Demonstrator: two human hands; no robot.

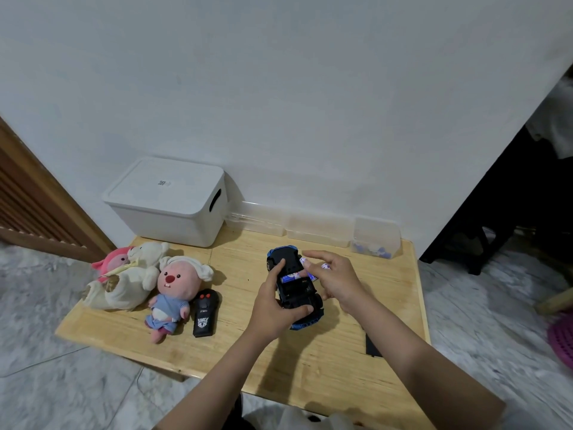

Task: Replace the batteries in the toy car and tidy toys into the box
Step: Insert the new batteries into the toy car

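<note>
Toy car (294,283) lies upside down, gripped by the left hand (276,308), while the right hand (333,279) pinches batteries (305,268) just above it.

Bare table (263,361) before remote (205,312).

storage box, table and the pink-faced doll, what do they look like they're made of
Storage box: probably plastic, matte white, with smooth moulded walls and a cut-out handle slot.
Table: looks like wood, light, faintly glossy, with grain lines and board joints, though it might be veneer.
Pink-faced doll: plush fabric, soft and fuzzy, in what appears to be a blue cloth outfit.
</note>
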